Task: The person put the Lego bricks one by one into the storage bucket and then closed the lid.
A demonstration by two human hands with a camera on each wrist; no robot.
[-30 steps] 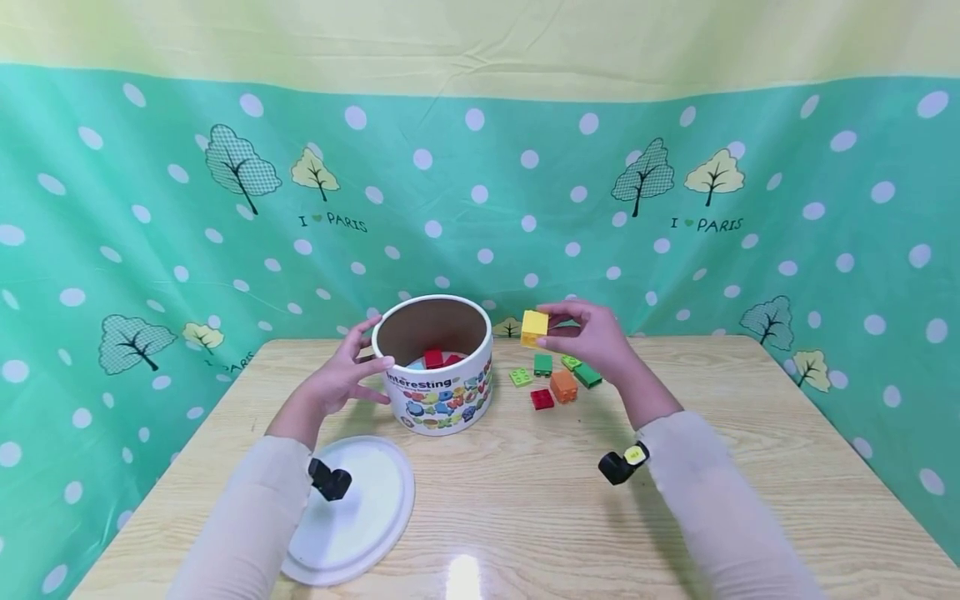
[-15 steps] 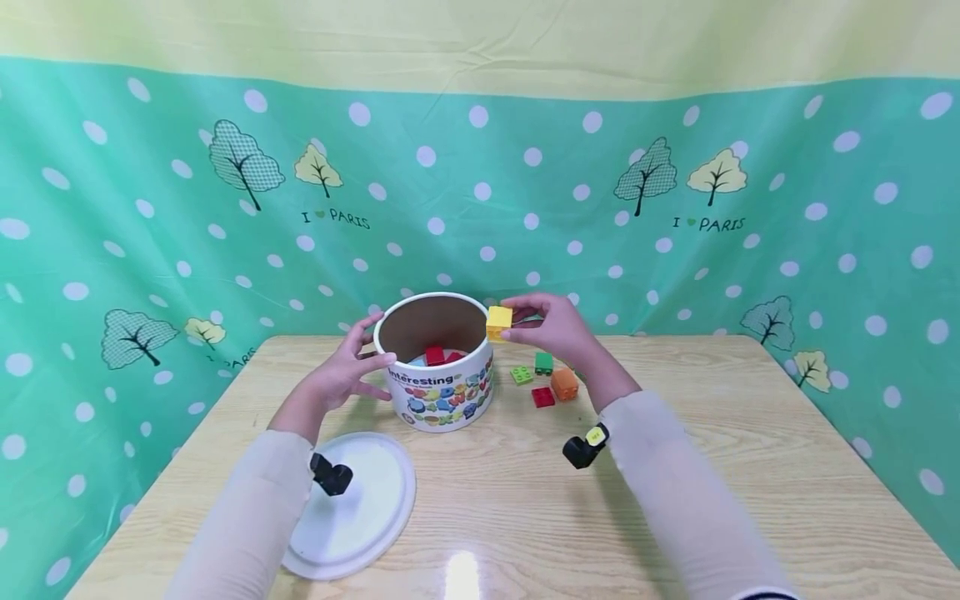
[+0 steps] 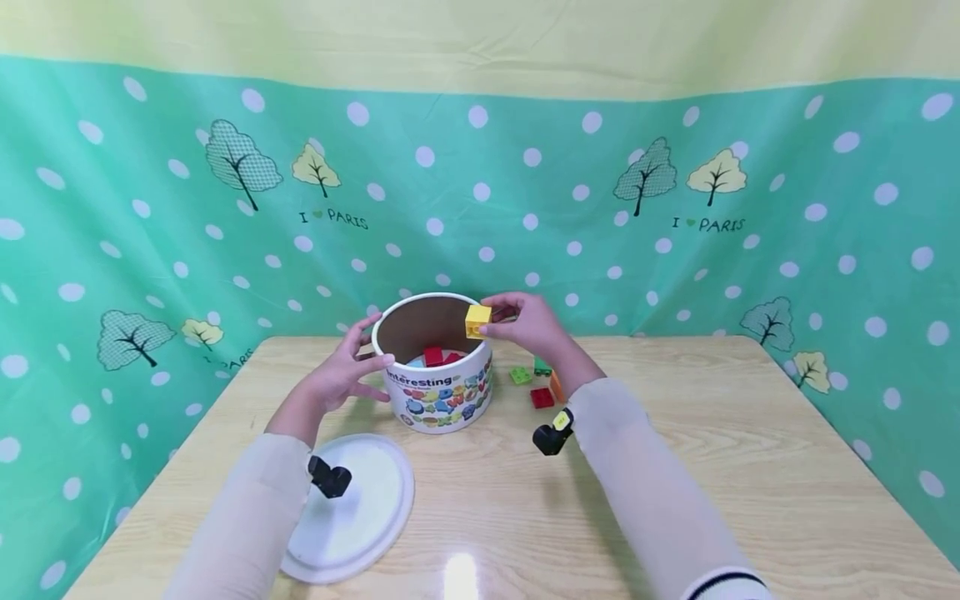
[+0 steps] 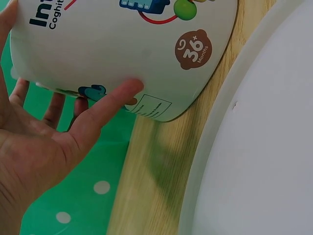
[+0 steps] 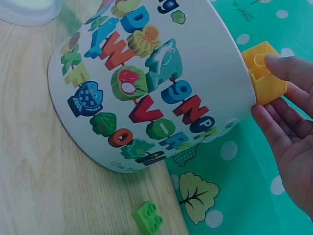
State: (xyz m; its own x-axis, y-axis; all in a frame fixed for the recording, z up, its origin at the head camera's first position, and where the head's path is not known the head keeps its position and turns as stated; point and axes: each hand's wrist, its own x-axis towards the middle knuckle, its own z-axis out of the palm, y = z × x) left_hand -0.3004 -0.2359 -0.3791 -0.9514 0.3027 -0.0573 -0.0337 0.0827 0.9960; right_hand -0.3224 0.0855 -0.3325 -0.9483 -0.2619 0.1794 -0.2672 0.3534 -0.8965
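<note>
A white toy bucket (image 3: 439,400) with printed letters and animals stands uncovered toward the back of the table, with red bricks (image 3: 433,357) and a light-blue area inside. My left hand (image 3: 341,372) rests against its left side, fingers spread along the rim and wall; the left wrist view has one straight finger on the printed wall. Between the thumb and fingers of my right hand (image 3: 525,321) is a yellow building brick (image 3: 477,322). The brick is at the bucket's right rim, overlapping the opening in the head view. Its hollow underside shows in the right wrist view (image 5: 264,73).
A round white lid (image 3: 352,508) lies in front, partly under the left forearm. Right of the bucket are a light-green brick (image 3: 521,376), a red brick (image 3: 542,397), a dark-green brick (image 3: 542,367) and an orange brick (image 3: 557,387), the last two partly hidden by my right arm.
My right hand has carried the yellow brick leftward, from above the loose bricks to the bucket's right rim. My left hand and the bucket have stayed in place.
</note>
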